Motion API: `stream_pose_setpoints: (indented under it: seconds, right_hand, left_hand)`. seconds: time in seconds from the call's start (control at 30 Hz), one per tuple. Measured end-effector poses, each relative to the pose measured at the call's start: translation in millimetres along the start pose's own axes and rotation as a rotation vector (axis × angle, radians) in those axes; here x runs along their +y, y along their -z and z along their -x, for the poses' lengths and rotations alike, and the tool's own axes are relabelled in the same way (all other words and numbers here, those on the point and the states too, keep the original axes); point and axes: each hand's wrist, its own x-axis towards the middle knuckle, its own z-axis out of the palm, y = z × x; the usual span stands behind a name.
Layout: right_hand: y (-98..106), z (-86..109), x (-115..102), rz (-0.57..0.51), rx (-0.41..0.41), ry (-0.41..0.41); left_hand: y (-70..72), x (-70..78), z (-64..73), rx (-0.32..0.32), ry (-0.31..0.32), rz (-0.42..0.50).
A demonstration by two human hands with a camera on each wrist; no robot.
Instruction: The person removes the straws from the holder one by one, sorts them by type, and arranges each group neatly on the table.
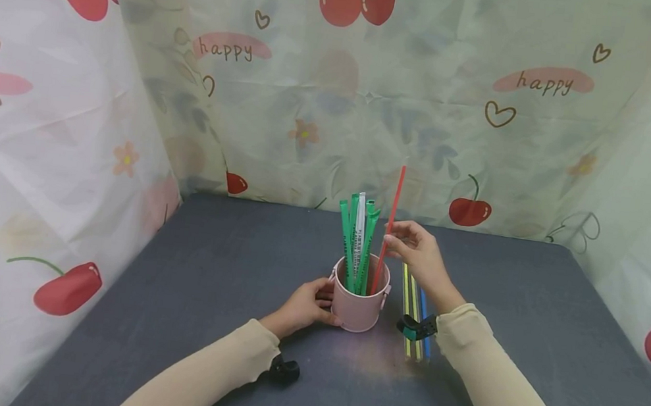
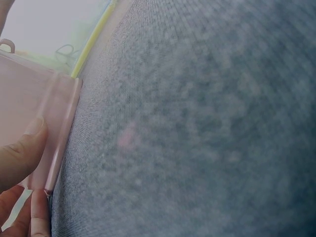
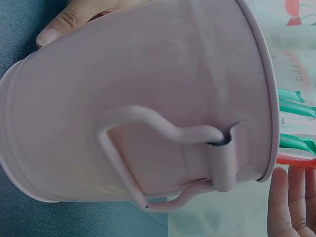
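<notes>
A pink metal bucket (image 1: 354, 312) with small side handles stands upright on the dark table. My left hand (image 1: 304, 305) grips its left side, thumb in front and fingers behind; in the left wrist view the thumb (image 2: 24, 153) lies along the wall near the base. Between thumb and fingers, my right hand (image 1: 420, 256) pinches a red straw (image 1: 398, 194), whose lower end is inside the bucket at the right. Several slim green packets (image 1: 345, 221) and a white one (image 1: 360, 223) lean together in the bucket. The right wrist view shows a bent handle (image 3: 116, 148) up close.
Yellow straws (image 1: 407, 291) and a blue straw (image 1: 424, 306) lie side by side on the table (image 1: 237, 247), right of the bucket and partly under the right wrist. Patterned white cloth (image 1: 408, 92) with cherries and hearts hangs behind and at both sides.
</notes>
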Motion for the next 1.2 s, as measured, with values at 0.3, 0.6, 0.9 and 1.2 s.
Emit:
stream_pose_setpoints:
  seconds: [0.3,0.6,0.9,1.2]
  right_hand:
    - [2,1.8,-4,-0.049,0.026,0.009]
    - [7,1.2,-9,-0.103,0.071,0.008]
    - [15,0.5,-15,-0.189,0.106,0.035]
    - [22,0.0,-19,-0.289,0.142,0.091]
  left_hand:
    - [-0.3,0.9,1.3,-0.002,-0.003,0.001]
    - [-0.1,2.1,1.7,0.005,-0.001,-0.008]
    - [1.1,2.9,2.7,0.000,-0.003,-0.015]
    - [-0.4,3.5,3.1,0.007,-0.001,-0.027]
